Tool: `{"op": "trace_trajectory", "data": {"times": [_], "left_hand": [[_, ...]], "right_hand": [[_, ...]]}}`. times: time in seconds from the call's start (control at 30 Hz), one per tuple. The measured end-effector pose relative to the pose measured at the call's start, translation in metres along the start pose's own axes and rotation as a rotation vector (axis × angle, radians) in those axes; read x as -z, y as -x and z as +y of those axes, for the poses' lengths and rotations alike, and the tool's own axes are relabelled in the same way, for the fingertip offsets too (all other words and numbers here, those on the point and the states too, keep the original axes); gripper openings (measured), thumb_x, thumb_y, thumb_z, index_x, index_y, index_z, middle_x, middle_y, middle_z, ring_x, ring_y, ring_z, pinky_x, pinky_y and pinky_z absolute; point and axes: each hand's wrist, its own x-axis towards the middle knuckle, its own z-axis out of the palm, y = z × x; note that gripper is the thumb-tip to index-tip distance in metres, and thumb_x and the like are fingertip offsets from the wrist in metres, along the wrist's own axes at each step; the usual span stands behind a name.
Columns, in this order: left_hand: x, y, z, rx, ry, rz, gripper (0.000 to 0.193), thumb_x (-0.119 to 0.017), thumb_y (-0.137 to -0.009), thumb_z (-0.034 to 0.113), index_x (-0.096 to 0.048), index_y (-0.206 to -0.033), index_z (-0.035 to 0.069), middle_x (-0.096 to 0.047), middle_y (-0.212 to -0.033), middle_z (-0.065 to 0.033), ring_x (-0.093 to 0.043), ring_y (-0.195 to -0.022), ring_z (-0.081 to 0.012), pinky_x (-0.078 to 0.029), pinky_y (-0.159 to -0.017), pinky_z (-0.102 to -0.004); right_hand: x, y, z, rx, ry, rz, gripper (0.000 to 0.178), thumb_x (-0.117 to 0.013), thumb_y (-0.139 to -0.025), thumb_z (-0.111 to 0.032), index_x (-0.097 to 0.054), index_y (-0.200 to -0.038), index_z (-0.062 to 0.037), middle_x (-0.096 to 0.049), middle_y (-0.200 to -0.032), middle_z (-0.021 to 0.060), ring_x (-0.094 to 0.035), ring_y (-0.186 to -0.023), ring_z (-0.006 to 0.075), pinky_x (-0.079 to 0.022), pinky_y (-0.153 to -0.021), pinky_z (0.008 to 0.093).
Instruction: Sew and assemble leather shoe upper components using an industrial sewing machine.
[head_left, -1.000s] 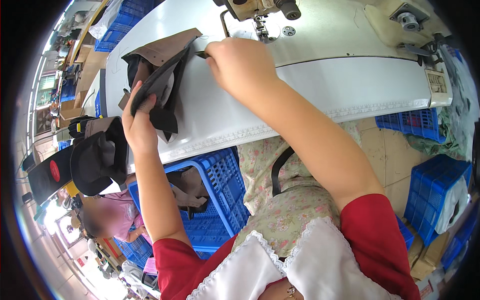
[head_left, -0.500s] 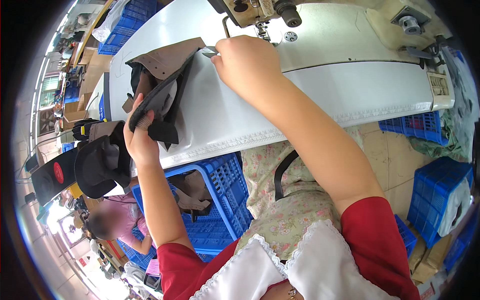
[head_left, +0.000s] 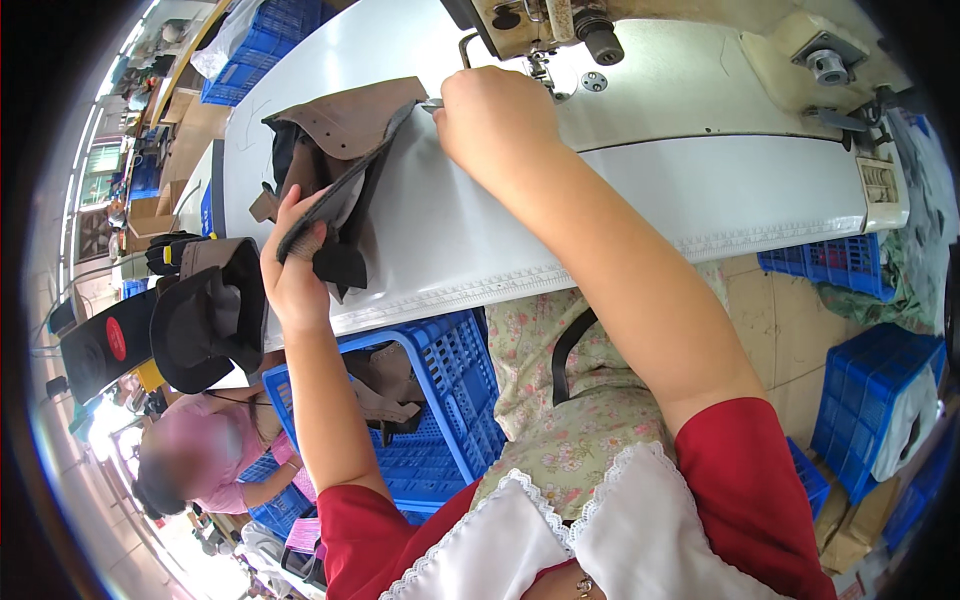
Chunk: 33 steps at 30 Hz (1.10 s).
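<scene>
A brown and black shoe upper [head_left: 350,118] stands tilted over the white sewing table [head_left: 480,230], its dark lining partly showing. My left hand [head_left: 298,285] grips its near edge, thumb inside and fingers behind. At the far end of the upper, my right hand [head_left: 497,112] is closed around a small grey-bladed cutting tool [head_left: 431,104]. Its tip meets the upper's top right corner; the rest is hidden in my fist. Just beyond my right hand is the sewing machine's head [head_left: 535,28], with its presser foot and needle area.
More dark uppers [head_left: 205,320] hang at the table's left edge. Below it, a blue crate [head_left: 455,375] holds brown pieces beside my lap. Blue crates [head_left: 870,400] stand on the right. A co-worker in pink [head_left: 215,450] sits at lower left.
The upper and both hands have shifted slightly right in the picture, and less of the tool's blade shows. The co-worker at lower left has leaned over.
</scene>
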Motion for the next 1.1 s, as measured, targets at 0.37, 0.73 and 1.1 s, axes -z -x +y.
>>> {"op": "trace_trajectory", "data": {"times": [0.37,0.73,1.1], "left_hand": [[0.001,0.003,-0.009,-0.055,-0.027,0.072,0.048,-0.063,-0.084,0.007,-0.056,-0.128,-0.011,-0.058,-0.132,-0.0170,-0.054,-0.122,-0.0228,-0.036,-0.108,-0.0321],[0.000,0.002,-0.008,-0.083,-0.060,0.043,0.042,-0.063,-0.084,0.006,-0.060,-0.122,-0.012,-0.055,-0.137,-0.0191,-0.053,-0.124,-0.0250,-0.034,-0.110,-0.0342],[-0.012,0.002,0.005,0.024,0.163,0.158,0.033,-0.058,-0.083,0.006,-0.067,-0.113,-0.007,-0.069,-0.111,-0.0113,-0.052,-0.120,-0.0237,-0.030,-0.110,-0.0347]], "right_hand": [[-0.005,-0.002,0.000,-0.001,0.011,0.006,0.022,-0.066,-0.083,-0.023,-0.071,-0.080,-0.0021,-0.069,-0.078,0.0185,-0.069,-0.076,0.0343,-0.055,-0.072,0.0431],[-0.001,0.008,0.003,-0.028,0.036,-0.093,0.019,-0.066,-0.081,-0.021,-0.072,-0.080,-0.0038,-0.069,-0.079,0.0180,-0.069,-0.079,0.0341,-0.055,-0.073,0.0434],[0.007,0.030,0.031,0.000,-0.183,0.007,0.025,-0.066,-0.082,-0.025,-0.068,-0.097,-0.0060,-0.069,-0.086,0.0142,-0.067,-0.081,0.0318,-0.053,-0.073,0.0422]]}}
